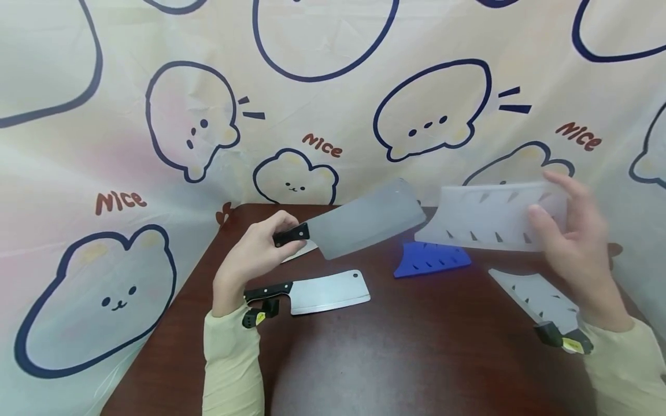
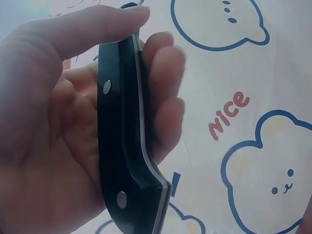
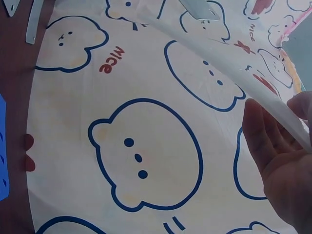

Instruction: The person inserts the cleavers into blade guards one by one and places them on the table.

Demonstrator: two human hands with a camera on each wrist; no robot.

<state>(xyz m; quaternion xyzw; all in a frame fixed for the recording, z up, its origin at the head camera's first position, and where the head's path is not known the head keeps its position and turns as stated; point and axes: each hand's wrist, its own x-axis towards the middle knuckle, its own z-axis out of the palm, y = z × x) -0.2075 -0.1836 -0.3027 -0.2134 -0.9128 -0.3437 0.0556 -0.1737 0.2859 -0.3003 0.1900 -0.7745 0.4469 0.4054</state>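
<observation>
My left hand (image 1: pixel 251 254) grips a cleaver by its black riveted handle (image 2: pixel 114 126), fingers and thumb curled round it. Its broad grey blade (image 1: pixel 366 219) is raised above the table, tip to the right and tilted up. Facing that tip, a translucent white blade guard (image 1: pixel 484 218) with small triangular slots is pinched at its right end by my right hand (image 1: pixel 580 245). A small gap shows between blade and guard in the head view. The right wrist view sees the guard (image 3: pixel 234 73) edge-on, between thumb and fingers.
Below the left hand, a second cleaver (image 1: pixel 330 292) lies on the dark brown table (image 1: pixel 395 352). A blue blade guard (image 1: pixel 432 260) lies under the raised pieces, another white guard (image 1: pixel 536 294) by the right wrist. Part of a pale piece (image 1: pixel 300 252) shows behind the left hand. A patterned cloth (image 1: pixel 333 115) hangs behind.
</observation>
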